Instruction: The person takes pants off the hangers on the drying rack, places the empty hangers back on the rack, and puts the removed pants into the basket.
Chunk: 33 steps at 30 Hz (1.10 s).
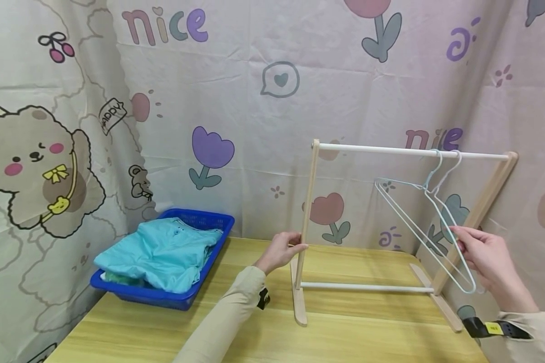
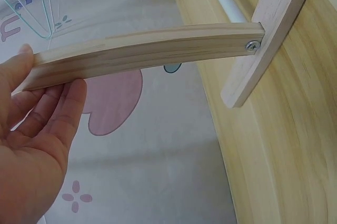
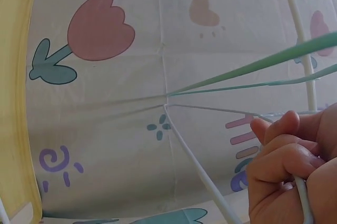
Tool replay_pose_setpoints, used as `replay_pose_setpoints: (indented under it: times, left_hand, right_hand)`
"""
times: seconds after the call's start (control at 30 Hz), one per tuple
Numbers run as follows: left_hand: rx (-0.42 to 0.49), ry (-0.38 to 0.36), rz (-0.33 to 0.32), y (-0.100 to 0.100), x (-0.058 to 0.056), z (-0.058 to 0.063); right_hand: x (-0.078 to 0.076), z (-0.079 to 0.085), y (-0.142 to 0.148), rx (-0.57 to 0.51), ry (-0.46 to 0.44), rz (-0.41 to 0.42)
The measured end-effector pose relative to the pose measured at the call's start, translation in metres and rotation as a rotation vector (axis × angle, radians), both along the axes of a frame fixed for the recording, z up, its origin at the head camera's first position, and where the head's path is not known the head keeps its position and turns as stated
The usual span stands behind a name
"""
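Observation:
A small clothes rack with wooden uprights and a white top rail (image 1: 372, 148) stands on the right of the table. My left hand (image 1: 279, 252) holds its near-left wooden upright (image 2: 142, 52), thumb on one side and fingers on the other. Two thin hangers hang by their hooks from the rail's right part, a light blue-green hanger (image 3: 253, 67) and a white hanger (image 3: 197, 163). My right hand (image 1: 492, 262) grips the white hanger by its side, fingers curled round it in the right wrist view. The hangers overlap in the head view.
Left on the wooden table (image 1: 345, 333) stands a blue plastic basket (image 1: 163, 301) holding folded turquoise clothing (image 1: 163, 252), with something green beneath. A printed curtain (image 1: 254, 126) hangs behind the table and along its sides. The rack's lower white bar (image 1: 368, 287) runs near the tabletop.

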State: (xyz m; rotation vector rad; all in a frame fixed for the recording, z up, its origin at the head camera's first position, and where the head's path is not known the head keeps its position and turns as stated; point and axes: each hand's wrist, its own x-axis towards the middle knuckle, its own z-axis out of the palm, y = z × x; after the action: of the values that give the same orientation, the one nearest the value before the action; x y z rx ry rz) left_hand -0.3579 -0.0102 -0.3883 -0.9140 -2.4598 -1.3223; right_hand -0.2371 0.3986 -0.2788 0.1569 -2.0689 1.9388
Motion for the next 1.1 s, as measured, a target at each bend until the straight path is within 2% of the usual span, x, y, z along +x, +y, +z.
replay_pose_setpoints:
  times: [0.13, 0.5, 0.67, 0.87, 1.0, 1.1]
  left_hand:
    - [0.006, 0.001, 0.000, 0.002, -0.001, -0.001]
    - [0.003, -0.004, -0.004, 0.003, -0.003, -0.001]
    - [0.001, 0.016, -0.005, 0.002, -0.003, -0.001]
    - [0.005, -0.001, -0.002, 0.000, -0.001, -0.001]
    - [0.002, -0.009, -0.004, 0.000, 0.001, 0.000]
    - [-0.009, -0.003, -0.001, 0.000, 0.002, 0.000]
  right_hand:
    - [0.001, 0.001, 0.001, 0.000, -0.001, 0.000]
    - [0.008, -0.003, 0.009, 0.001, 0.018, 0.073]
    - [0.010, -0.005, 0.011, 0.007, 0.029, 0.067]
    - [0.012, -0.009, 0.013, -0.013, 0.020, 0.048]
    - [0.014, -0.013, 0.014, -0.057, 0.058, 0.050]
    - [0.017, -0.016, 0.015, -0.045, 0.123, 0.016]
